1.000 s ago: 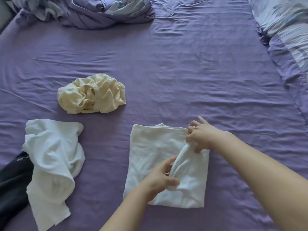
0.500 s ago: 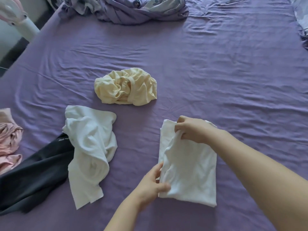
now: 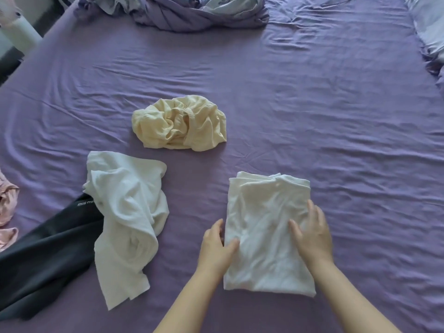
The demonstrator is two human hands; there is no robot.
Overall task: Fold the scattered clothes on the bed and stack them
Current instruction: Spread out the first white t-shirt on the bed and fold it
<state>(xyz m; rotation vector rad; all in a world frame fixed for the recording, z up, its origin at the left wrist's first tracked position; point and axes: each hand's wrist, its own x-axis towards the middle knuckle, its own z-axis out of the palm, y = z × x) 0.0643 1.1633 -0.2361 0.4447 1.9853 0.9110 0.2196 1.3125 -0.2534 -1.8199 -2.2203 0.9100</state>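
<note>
A folded white garment (image 3: 262,212) lies as a tall rectangle on the purple bed sheet (image 3: 312,104), near the front. My right hand (image 3: 312,234) rests flat on its right half, fingers straight. My left hand (image 3: 216,248) touches its left edge, thumb lying on the cloth. A crumpled white garment (image 3: 125,212) lies to the left, partly over a dark grey garment (image 3: 38,260). A bunched pale yellow garment (image 3: 180,123) sits behind them in the middle of the bed.
A pink garment (image 3: 7,212) shows at the left edge. A rumpled purple blanket (image 3: 192,10) lies at the far end, and patterned bedding (image 3: 430,25) at the far right. The bed's left edge runs by a white object (image 3: 19,32).
My right hand let go of the garment's top edge and came down flat onto it. The left hand loosened its grip at the left edge. The garment now lies folded narrower.
</note>
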